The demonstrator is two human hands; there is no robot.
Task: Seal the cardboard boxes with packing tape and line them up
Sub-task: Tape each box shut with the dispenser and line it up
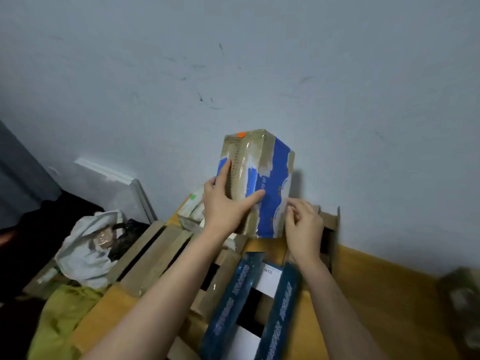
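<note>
A small cardboard box (270, 183) with blue print and glossy clear tape stands upright against the wall, on top of other boxes. My left hand (226, 203) holds its near left corner, index finger stretched up one face and thumb across the other. My right hand (304, 224) is at the box's lower right edge, fingers curled and pinching something there, probably a tape end; I cannot make it out. Below lies an open box with dark blue printed flaps (233, 302).
Several open cardboard boxes (153, 253) crowd the yellow floor (376, 294) below the wall. A grey-white bag (85, 248) with a black bag lies at the left, beside a white panel (124, 183) leaning on the wall. Olive cloth (59, 318) lies at the bottom left.
</note>
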